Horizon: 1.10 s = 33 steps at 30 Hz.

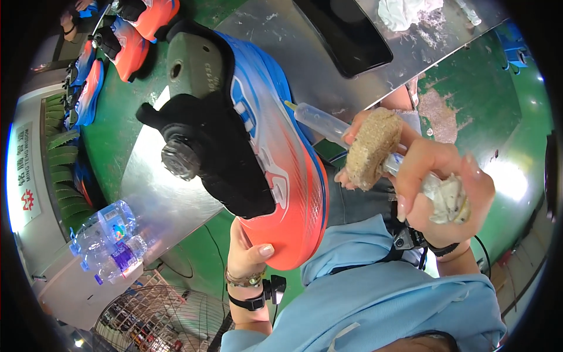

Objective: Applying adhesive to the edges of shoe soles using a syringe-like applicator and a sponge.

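A sports shoe (293, 199), orange at the toe fading to blue at the heel, is tilted in front of me. A dark green shoe last (196, 67) fills its opening, and a clear-wrapped round knob (180, 158) sits on its black upper. My left hand (249, 252) grips the toe from below, thumb on the orange part. My right hand (443, 176) is closed around a clear syringe (321, 124), whose yellow tip is at the shoe's sole edge. A rough tan block (375, 146) and a crumpled whitish wad (446, 199) are also in that hand.
A black phone (346, 35) and crumpled white material (404, 13) lie on the metal table (311, 70). More orange-blue shoes (126, 50) stand at the far left. Plastic bottles (111, 240) lie on the left; a wire fan guard (158, 317) is below them.
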Tool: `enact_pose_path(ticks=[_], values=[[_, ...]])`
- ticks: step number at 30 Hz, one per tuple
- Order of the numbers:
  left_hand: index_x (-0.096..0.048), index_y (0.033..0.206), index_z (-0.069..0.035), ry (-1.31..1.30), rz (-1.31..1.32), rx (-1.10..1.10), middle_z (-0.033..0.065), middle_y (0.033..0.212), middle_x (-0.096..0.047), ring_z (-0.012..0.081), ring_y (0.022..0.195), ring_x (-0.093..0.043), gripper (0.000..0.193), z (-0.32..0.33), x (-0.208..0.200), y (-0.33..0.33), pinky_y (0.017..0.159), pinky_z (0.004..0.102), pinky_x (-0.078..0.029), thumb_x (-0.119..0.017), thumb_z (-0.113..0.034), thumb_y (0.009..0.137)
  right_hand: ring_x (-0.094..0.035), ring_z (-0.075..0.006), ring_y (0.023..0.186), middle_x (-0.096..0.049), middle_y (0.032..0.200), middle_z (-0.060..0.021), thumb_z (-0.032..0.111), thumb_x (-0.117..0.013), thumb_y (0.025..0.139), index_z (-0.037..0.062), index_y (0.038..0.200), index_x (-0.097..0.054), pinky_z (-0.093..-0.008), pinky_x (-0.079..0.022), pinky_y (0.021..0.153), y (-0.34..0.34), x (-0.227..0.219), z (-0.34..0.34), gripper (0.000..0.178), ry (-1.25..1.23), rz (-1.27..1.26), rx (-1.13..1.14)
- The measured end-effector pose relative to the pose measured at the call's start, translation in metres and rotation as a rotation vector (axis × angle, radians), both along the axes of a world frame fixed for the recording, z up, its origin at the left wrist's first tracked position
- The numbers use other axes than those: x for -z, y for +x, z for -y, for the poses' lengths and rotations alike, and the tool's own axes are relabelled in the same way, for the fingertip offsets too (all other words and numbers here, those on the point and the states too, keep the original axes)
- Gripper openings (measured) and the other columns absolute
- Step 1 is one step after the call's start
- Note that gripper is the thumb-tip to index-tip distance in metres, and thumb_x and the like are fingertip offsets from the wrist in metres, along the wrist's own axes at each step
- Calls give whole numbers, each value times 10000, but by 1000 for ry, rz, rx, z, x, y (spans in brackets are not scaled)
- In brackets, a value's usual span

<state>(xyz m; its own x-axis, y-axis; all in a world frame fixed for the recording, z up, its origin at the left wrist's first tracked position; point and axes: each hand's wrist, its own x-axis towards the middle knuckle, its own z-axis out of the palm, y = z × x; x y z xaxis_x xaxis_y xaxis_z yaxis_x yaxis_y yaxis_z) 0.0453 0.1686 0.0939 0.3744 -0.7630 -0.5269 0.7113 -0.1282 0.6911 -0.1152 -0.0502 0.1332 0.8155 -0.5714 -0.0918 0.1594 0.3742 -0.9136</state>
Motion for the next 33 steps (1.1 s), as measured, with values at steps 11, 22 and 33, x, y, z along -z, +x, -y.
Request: enact_pose_path(ticks=[11, 22, 33], values=[[-403, 1181, 95, -294, -385, -67, 185, 1136, -529, 265, 1025, -557, 690, 22, 30, -33, 859, 385, -465, -736, -153, 629, -569, -307, 646, -455, 932, -204, 465, -411, 790, 102, 534, -596, -367, -477, 622, -29, -15, -14, 481, 26, 245, 59], [-326, 1324, -93, -420, -414, 63, 163, 1290, -423, 370, 1208, -369, 865, 93, 55, -62, 1003, 529, -296, -726, -450, 645, -587, -223, 551, -420, 998, -135, 207, -675, 716, 93, 549, -608, -230, -514, 547, -94, -33, 2, 213, -124, 326, -121], [-345, 1300, -103, -447, -405, -10, 94, 1299, -414, 445, 1265, -214, 834, 141, 47, -70, 1039, 482, -286, -739, -443, 648, -586, -281, 664, -394, 1016, -124, 143, -691, 675, 124, 548, -612, -239, -500, 515, -94, -32, 3, 151, -201, 295, -37]])
